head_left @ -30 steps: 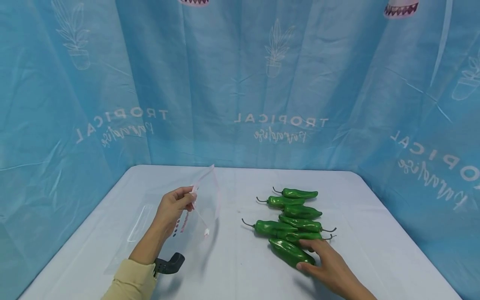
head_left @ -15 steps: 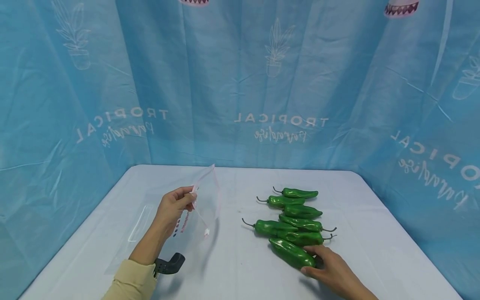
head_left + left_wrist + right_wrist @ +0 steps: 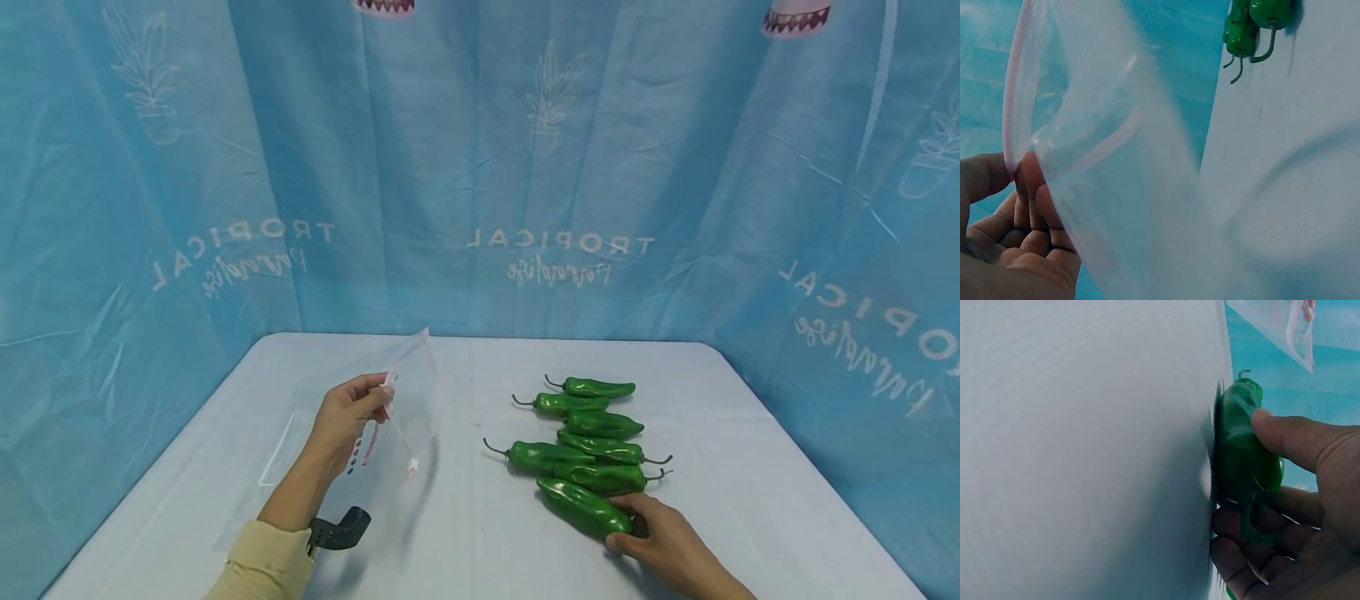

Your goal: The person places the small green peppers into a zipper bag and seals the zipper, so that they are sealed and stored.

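Note:
My left hand (image 3: 352, 412) pinches the rim of a clear plastic zip bag (image 3: 416, 392) between thumb and fingers. The bag's mouth gapes toward the right, with a white slider at its lower corner. In the left wrist view the pink zip strip (image 3: 1015, 81) runs up from the fingertips. My right hand (image 3: 660, 537) holds the nearest green chili pepper (image 3: 581, 507) by its stem end, low at the table. In the right wrist view the thumb (image 3: 1285, 431) lies on the pepper's side, and the other fingers curl below around its bent stem (image 3: 1249, 519).
Several more green chili peppers (image 3: 600, 450) lie in a rough column behind the held one, some touching. A white table (image 3: 480, 542) bears everything, with a blue printed curtain (image 3: 450, 167) around its back and sides. The bag's body lies under the left forearm.
My right hand has shifted slightly right and toward me, its fingertips now at the nearest pepper's stem end and off the pepper behind. That pepper has barely moved. My left hand and the bag stay put.

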Demonstrator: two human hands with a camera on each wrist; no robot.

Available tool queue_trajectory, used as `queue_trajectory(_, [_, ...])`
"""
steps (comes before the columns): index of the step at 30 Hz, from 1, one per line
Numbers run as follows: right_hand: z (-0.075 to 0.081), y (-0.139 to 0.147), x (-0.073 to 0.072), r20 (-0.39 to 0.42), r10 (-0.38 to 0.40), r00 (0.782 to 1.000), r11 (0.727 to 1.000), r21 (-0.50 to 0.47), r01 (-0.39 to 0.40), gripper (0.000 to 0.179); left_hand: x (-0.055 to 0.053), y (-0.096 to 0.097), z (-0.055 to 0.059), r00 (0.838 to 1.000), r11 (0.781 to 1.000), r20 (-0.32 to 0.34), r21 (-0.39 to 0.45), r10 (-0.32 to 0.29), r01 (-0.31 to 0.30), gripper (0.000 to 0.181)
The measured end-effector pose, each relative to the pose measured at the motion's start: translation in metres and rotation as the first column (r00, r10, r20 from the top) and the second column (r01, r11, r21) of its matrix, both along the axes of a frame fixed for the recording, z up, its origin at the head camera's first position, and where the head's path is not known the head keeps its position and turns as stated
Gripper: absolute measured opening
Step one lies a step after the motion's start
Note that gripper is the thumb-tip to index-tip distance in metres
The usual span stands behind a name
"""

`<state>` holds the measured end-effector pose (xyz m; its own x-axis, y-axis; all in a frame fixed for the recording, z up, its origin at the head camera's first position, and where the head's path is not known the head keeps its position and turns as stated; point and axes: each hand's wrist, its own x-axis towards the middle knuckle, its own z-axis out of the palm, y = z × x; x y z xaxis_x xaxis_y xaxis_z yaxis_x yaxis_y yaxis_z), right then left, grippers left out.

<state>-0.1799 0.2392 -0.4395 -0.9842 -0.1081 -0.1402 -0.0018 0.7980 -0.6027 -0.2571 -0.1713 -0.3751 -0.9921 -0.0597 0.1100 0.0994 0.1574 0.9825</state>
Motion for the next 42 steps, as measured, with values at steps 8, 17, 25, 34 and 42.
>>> queue_trajectory(8, [0.0, 0.002, 0.003, -0.005, -0.031, 1.0, 0.998, -0.063, 0.03, 0.052, 0.001, 0.001, -0.001, 1.0, 1.0, 0.0, 0.001, -0.002, 0.002, 0.034])
queue_trajectory(17, [0.006, -0.003, 0.004, -0.051, -0.013, 0.999, 0.994, -0.113, 0.007, 0.048, 0.002, 0.002, 0.0, 1.0, 1.0, 0.003, -0.015, 0.004, -0.004, 0.036])
queue_trajectory(25, [0.015, -0.014, -0.004, -0.136, 0.044, 0.99, 0.983, -0.172, -0.067, 0.049, 0.003, 0.003, 0.0, 1.0, 1.0, 0.016, -0.009, 0.006, -0.006, 0.036])
queue_trajectory(34, [0.036, -0.032, -0.024, -0.182, 0.009, 0.983, 0.978, -0.204, -0.047, 0.045, 0.002, 0.002, 0.001, 1.0, 1.0, 0.013, -0.013, 0.004, -0.004, 0.036])
queue_trajectory(42, [0.053, -0.054, -0.041, -0.255, 0.051, 0.966, 0.981, -0.169, -0.097, 0.042, 0.002, 0.003, -0.001, 1.0, 1.0, 0.012, -0.009, 0.005, -0.005, 0.035])
